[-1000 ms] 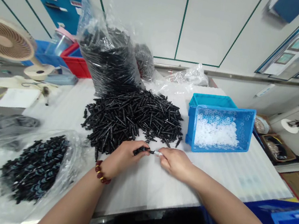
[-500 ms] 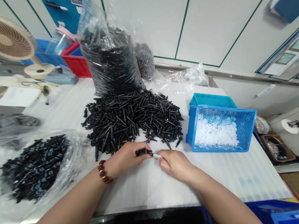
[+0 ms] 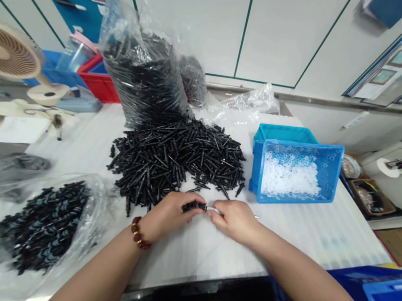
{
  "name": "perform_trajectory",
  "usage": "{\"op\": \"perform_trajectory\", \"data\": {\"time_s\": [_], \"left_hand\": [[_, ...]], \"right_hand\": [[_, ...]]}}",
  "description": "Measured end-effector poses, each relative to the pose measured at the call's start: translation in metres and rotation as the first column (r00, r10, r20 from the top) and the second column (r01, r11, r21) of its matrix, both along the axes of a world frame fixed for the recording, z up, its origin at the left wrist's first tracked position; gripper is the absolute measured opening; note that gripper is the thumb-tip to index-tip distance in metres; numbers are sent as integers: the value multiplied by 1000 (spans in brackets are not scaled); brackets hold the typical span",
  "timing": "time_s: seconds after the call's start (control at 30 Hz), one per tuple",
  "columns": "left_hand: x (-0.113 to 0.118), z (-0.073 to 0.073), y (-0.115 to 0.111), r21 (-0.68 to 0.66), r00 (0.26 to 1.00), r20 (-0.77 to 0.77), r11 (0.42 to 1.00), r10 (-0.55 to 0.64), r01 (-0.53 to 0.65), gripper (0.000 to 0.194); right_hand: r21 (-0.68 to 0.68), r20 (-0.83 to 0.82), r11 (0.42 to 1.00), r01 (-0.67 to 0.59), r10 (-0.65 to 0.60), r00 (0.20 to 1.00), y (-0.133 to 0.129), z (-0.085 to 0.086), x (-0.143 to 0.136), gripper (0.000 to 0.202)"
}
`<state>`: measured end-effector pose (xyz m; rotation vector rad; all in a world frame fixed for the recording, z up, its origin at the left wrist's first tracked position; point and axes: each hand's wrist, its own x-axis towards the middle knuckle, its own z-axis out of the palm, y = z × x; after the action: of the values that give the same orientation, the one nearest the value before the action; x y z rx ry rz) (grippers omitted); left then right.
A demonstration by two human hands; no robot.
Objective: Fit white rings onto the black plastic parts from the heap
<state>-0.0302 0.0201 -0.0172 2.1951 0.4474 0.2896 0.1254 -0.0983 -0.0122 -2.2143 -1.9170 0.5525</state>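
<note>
My left hand [image 3: 170, 212] is closed around one or more short black plastic parts [image 3: 193, 206], pinched between thumb and fingers. Facing it, my right hand [image 3: 236, 219] grips a thin white rod-like tool [image 3: 212, 209]. One end of the rod meets the black parts; a thin metallic end [image 3: 257, 217] shows past the back of the hand. Just beyond both hands spreads a heap of slender black plastic parts [image 3: 181, 155]. To the right, a blue bin [image 3: 256, 174] lies tipped towards me, with small white translucent rings [image 3: 288, 177] inside.
A tall clear bag of black parts [image 3: 147, 76] stands behind the heap. At front left lies an open plastic bag [image 3: 95, 215] holding black parts. A teal bin [image 3: 287, 132] sits behind the blue one. A fan [image 3: 6, 51] and red bin [image 3: 106, 87] stand at back left.
The white rod has shifted slightly to the right in my right hand, and its thin metallic end now shows beyond the hand. My left hand stays almost still with the black parts.
</note>
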Motion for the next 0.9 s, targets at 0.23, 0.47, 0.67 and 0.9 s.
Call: {"op": "perform_trajectory", "data": {"time_s": [0.23, 0.47, 0.67, 0.9], "left_hand": [[-2, 4, 4, 27, 999, -10, 999, 30, -30, 17], [-2, 8, 5, 31, 999, -11, 999, 37, -37, 18], [-3, 7, 5, 22, 999, 3, 999, 39, -39, 18], [-3, 8, 5, 9, 999, -10, 999, 34, -34, 16]], "right_hand": [[68, -145, 992, -109, 118, 982, 1, -1, 5, 19], [36, -164, 994, -102, 107, 981, 0, 2, 6, 16], [87, -217, 988, -126, 142, 966, -1, -1, 8, 21], [55, -220, 992, -117, 127, 967, 0, 1, 8, 18]]}}
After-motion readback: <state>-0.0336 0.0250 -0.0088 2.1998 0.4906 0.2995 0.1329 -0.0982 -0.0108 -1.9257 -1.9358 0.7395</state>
